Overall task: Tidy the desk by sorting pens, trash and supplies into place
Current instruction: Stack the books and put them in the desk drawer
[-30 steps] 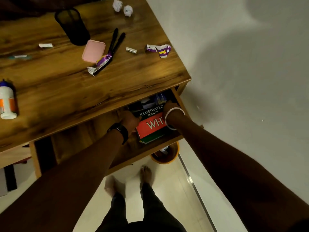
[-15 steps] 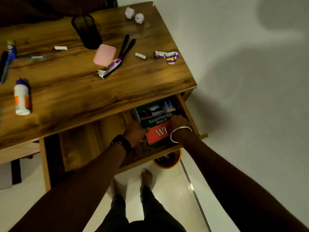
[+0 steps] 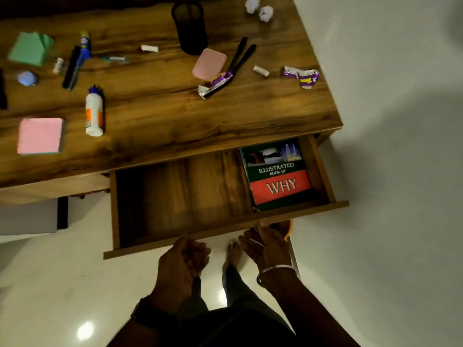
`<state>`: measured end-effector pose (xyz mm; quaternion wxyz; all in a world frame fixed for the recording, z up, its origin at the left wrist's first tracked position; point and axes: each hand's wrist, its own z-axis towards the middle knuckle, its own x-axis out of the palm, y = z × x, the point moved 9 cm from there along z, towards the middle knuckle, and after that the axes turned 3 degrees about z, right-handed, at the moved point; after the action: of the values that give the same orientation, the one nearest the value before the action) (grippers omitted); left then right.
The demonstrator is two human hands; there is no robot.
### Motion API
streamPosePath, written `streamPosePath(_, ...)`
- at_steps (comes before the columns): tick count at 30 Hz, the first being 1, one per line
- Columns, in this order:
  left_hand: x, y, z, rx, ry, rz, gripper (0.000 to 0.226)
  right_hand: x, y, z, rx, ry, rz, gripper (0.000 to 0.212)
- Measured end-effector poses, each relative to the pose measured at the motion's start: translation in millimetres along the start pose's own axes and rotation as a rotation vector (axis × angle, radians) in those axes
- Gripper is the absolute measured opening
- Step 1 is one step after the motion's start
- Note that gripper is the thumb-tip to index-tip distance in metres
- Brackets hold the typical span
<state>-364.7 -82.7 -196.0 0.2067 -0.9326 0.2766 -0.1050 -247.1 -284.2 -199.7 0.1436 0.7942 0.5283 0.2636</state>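
The desk drawer stands pulled out. A green and red book lies flat in its right end; the left part is bare wood. My left hand hovers below the drawer front with loosely curled fingers, holding nothing. My right hand is just under the front edge, fingers relaxed and holding nothing. On the desktop lie two black pens, two purple wrappers, two crumpled paper balls, a black mesh pen holder and a glue bottle.
A pink case, pink sticky notes, a green pad, a black marker and small white erasers also lie on the desk. An orange bin sits on the floor under the drawer's right end. A white wall runs along the right.
Both hands have let go of the book and drawn back out of the drawer to below its front edge. The book now lies alone in the right end.
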Motion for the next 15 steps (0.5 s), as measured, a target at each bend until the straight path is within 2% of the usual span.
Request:
streamPosePath(3,-18.5,8.7,10.6,0.025,-0.012,-0.26,0.024,12.4,-12.3,6.6,-0.005,0.025,0.091,0.02)
streamPosePath(5,-21.9,9.4,15.3,0.039,0.003,-0.327,0.022,16.0,-13.2,9.0,-0.033,0.04,0.084,0.017)
streamPosePath(9,-15.0,1.6,27.8,0.034,0.048,-0.376,0.017,19.6,-6.6,23.7,-0.082,0.087,0.033,0.014)
streamPosePath(13,-2.6,-24.8,48.0,0.088,0.104,-0.36,0.01,35.1,0.7,52.6,-0.093,0.09,-0.033,0.034)
streamPosePath(15,8.1,-45.0,53.7,0.13,0.131,-0.345,0.013,51.2,9.6,63.0,-0.102,0.112,-0.051,0.034)
